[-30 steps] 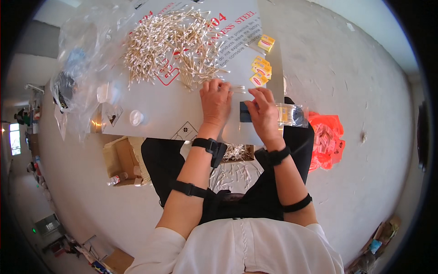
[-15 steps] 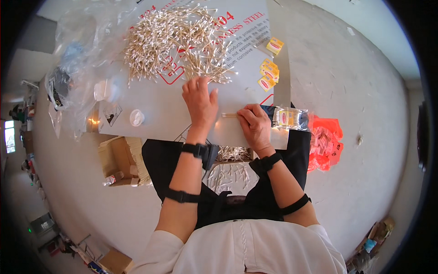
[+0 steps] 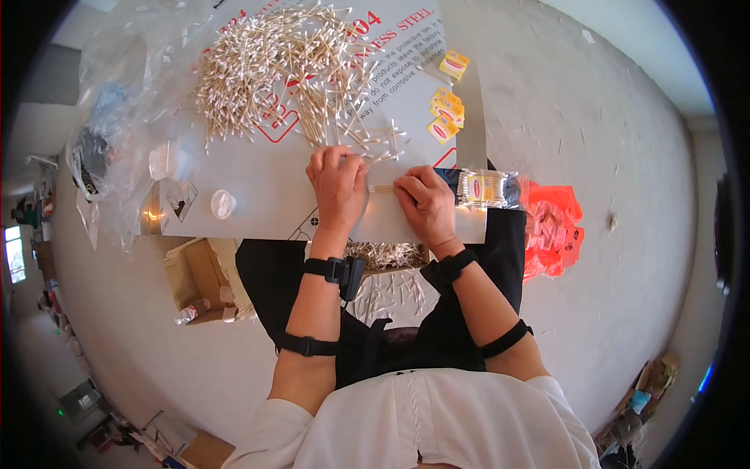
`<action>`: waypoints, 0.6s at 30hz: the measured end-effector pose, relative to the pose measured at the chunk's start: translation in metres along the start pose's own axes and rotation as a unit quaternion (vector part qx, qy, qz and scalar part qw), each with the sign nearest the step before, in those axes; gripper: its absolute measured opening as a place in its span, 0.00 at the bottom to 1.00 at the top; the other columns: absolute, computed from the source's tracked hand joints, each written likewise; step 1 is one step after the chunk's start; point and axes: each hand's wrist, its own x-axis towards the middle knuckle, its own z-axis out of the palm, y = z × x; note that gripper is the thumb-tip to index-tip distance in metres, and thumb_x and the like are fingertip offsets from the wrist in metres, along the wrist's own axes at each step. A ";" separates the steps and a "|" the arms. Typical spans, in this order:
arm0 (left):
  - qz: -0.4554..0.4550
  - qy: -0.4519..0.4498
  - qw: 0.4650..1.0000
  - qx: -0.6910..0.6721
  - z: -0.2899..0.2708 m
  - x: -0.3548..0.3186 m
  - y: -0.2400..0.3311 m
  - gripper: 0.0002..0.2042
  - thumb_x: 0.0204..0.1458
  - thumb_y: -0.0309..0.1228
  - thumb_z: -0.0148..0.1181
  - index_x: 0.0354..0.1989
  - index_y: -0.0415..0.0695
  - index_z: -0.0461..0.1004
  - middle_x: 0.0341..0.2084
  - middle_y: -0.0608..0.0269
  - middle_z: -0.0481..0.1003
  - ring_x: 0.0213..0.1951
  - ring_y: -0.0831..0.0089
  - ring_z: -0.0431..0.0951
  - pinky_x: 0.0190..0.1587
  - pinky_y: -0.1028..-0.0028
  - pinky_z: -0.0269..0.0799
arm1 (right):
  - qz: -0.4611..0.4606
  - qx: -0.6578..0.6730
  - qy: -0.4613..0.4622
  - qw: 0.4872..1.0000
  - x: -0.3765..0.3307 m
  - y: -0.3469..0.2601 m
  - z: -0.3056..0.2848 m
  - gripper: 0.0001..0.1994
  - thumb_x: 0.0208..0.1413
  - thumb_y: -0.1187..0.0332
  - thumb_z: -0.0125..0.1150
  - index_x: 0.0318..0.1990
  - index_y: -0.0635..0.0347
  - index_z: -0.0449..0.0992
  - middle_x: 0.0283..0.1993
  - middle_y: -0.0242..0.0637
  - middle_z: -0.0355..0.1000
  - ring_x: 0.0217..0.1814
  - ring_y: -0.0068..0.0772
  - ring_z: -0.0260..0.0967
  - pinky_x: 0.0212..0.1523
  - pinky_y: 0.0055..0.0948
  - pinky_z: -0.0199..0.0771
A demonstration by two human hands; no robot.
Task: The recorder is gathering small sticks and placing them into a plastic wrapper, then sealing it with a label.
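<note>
A small bundle of cotton swabs (image 3: 381, 187) is pinched between the left hand (image 3: 337, 186) and, at three o'clock, the right hand (image 3: 426, 205); a filled clear packet (image 3: 486, 189) lies further right.

A: What lies at the tabletop's (image 3: 258, 211) far right?
B: Small yellow packets (image 3: 445, 113).
A: And left?
B: Crumpled clear plastic (image 3: 117, 102) and a white cap (image 3: 223, 204). On the floor, a cardboard box (image 3: 195, 277) left, an orange bag (image 3: 551, 230) right.

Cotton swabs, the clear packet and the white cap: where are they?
Cotton swabs (image 3: 273, 70), head view, middle of the heap.
Clear packet (image 3: 488, 189), head view, its yellow label.
White cap (image 3: 223, 204), head view, its top.
</note>
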 end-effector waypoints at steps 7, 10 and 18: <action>0.017 -0.025 0.999 -0.009 -0.009 -0.016 0.003 0.12 0.38 0.23 0.66 0.33 0.48 0.75 0.39 0.66 0.71 0.51 0.59 0.66 0.52 0.58 0.58 | -0.001 0.014 0.003 1.000 -0.002 -0.001 -0.001 0.05 0.47 0.71 0.65 0.32 0.57 0.77 0.34 0.37 0.70 0.33 0.42 0.72 0.35 0.35 0.74; -0.017 -0.018 1.000 -0.004 -0.009 -0.018 0.006 0.17 0.43 0.28 0.65 0.44 0.46 0.74 0.46 0.62 0.71 0.54 0.58 0.65 0.56 0.57 0.57 | 0.132 0.120 0.028 0.984 0.001 -0.003 -0.001 0.05 0.48 0.70 0.66 0.31 0.58 0.76 0.35 0.39 0.71 0.31 0.44 0.71 0.33 0.38 0.74; -0.042 -0.147 0.981 0.119 0.003 -0.044 0.032 0.35 0.57 0.46 0.53 0.68 0.37 0.53 0.69 0.49 0.51 0.71 0.52 0.48 0.70 0.49 0.39 | 0.091 -0.146 -0.044 0.984 0.063 0.013 0.019 0.06 0.49 0.67 0.62 0.31 0.59 0.77 0.30 0.39 0.71 0.33 0.44 0.72 0.34 0.39 0.72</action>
